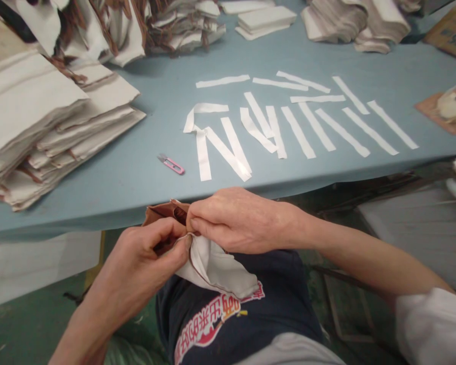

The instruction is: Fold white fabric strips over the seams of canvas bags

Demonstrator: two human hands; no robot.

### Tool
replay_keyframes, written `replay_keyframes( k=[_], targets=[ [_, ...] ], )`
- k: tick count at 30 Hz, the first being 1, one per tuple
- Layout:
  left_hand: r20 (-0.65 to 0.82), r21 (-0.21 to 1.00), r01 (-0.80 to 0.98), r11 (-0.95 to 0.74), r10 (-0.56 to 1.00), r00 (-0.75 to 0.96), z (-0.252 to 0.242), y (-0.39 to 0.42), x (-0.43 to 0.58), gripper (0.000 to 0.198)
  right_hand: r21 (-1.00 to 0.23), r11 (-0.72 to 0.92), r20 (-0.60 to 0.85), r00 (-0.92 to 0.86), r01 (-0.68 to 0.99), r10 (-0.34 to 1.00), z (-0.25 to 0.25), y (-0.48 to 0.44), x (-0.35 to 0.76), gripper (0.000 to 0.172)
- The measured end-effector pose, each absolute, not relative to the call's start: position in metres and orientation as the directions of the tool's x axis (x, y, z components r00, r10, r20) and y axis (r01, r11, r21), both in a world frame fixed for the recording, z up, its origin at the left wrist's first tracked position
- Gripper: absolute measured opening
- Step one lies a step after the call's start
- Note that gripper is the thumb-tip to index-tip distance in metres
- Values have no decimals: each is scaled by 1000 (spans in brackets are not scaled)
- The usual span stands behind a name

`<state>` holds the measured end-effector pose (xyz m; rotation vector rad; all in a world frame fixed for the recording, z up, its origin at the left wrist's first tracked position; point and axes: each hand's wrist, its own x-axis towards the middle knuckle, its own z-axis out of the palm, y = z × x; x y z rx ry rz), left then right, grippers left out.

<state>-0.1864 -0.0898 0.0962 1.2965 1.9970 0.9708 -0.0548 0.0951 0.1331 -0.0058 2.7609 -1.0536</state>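
A brown and white sewn fabric piece (pixel 220 271) is held in front of my body, just off the table's near edge. My left hand (pixel 148 258) pinches its seam between thumb and forefinger. Close against it, my right hand (pixel 239 220) grips the same piece with curled fingers, its fingertips partly hidden. The brown part (pixel 159 212) shows above the hands, and the white part hangs below over the dark apron (pixel 273 299). Pink-handled thread snips (pixel 172 164) lie on the table beyond my left hand.
On the blue-covered table (pixel 163 111) lie several white strips (pixel 298 133). Stacks of white and brown fabric pieces (pixel 34 111) stand at left. Folded white pieces (pixel 266 19) and bundles (pixel 334 20) sit at the back. A cardboard box (pixel 450 33) is at far right.
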Motion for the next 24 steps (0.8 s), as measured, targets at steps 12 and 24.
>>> replay_keyframes(
  k=[12,24],
  targets=[
    [-140,973,64,222,787,-601,95,-98,-177,40,-876,481,-50,-999,45,2,128,91,-58,21],
    [-201,976,-183,121,827,-525,88,-100,-178,49,-924,371,-88,-996,90,23,122,83,-58,21]
  ],
)
